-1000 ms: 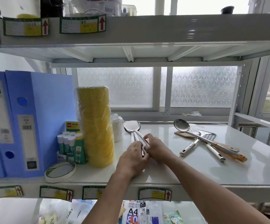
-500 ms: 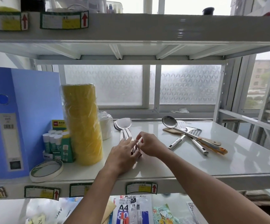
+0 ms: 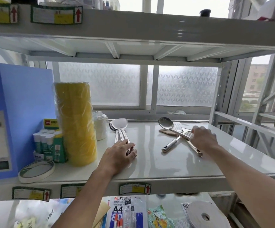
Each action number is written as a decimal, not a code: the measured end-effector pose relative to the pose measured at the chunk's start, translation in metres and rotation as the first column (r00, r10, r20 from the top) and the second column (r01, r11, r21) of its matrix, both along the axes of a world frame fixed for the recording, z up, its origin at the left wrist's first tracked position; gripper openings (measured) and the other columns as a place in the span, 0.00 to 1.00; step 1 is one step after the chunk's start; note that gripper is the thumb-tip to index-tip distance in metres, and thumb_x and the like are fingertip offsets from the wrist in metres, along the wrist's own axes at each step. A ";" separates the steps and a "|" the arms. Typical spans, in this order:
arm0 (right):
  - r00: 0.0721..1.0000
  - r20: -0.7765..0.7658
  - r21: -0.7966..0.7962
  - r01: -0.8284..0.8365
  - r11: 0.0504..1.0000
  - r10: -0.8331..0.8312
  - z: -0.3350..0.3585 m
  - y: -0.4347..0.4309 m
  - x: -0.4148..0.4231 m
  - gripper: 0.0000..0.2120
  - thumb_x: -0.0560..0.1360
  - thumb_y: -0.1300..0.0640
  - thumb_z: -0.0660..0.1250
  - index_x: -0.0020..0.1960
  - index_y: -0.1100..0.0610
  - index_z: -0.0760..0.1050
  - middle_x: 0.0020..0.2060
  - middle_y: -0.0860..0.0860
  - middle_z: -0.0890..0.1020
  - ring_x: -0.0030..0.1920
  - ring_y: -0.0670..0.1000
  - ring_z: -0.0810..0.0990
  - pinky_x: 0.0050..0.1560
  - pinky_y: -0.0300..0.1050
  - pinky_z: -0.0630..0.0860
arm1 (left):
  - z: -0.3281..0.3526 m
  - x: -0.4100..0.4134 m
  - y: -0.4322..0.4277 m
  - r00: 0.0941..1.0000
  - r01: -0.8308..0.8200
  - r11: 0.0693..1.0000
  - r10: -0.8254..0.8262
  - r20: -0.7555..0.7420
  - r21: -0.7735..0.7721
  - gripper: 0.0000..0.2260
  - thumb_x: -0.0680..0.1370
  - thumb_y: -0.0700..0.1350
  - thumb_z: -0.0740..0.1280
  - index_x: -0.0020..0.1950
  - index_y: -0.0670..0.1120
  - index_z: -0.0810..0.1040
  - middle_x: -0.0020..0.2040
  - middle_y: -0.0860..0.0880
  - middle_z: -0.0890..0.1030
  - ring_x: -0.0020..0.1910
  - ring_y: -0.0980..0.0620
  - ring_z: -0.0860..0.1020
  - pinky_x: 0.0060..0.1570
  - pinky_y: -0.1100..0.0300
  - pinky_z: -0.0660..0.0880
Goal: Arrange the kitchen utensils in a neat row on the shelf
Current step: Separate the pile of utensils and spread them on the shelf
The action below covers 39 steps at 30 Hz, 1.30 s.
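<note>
Two steel spatulas lie side by side on the white shelf, heads toward the window. My left hand rests flat over their handle ends, fingers apart. To the right is a crossed pile of utensils: a steel ladle, a slotted turner and a wooden spatula beneath. My right hand lies on top of that pile, fingers spread over the handles; whether it grips one I cannot tell.
A wrapped yellow tape stack stands left of the spatulas, with a white roll behind, glue sticks, blue binders and a flat tape ring. Shelf upright stands at the right. The upper shelf hangs low overhead.
My right hand left the spatula handles and moved right onto the crossed pile. My left hand stayed on the spatula handles. The camera view shifted right.
</note>
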State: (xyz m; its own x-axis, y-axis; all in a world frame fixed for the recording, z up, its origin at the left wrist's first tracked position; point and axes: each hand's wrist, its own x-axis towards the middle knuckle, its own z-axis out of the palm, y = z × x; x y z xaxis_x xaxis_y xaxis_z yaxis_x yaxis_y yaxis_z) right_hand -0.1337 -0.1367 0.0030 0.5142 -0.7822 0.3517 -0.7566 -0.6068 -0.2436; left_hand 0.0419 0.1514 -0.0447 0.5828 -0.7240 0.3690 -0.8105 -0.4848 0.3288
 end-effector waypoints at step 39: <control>0.976 0.098 0.014 0.193 0.981 -0.194 -0.040 -0.111 -0.120 0.11 0.78 0.57 0.62 0.56 0.57 0.82 0.52 0.63 0.83 0.52 0.64 0.83 0.49 0.54 0.78 | 0.000 -0.004 0.000 1.000 -0.014 0.999 0.014 0.007 -0.038 0.17 0.82 0.59 0.59 0.69 0.59 0.76 0.72 0.58 0.73 0.70 0.55 0.72 0.65 0.52 0.70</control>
State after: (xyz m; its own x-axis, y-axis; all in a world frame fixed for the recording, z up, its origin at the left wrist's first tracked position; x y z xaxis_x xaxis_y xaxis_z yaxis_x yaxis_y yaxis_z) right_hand -0.2538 -0.2477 -0.0370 0.3159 -0.8651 0.3897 -0.8318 -0.4501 -0.3248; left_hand 0.0382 0.1510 -0.0445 0.5897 -0.7013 0.4006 -0.8064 -0.4832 0.3411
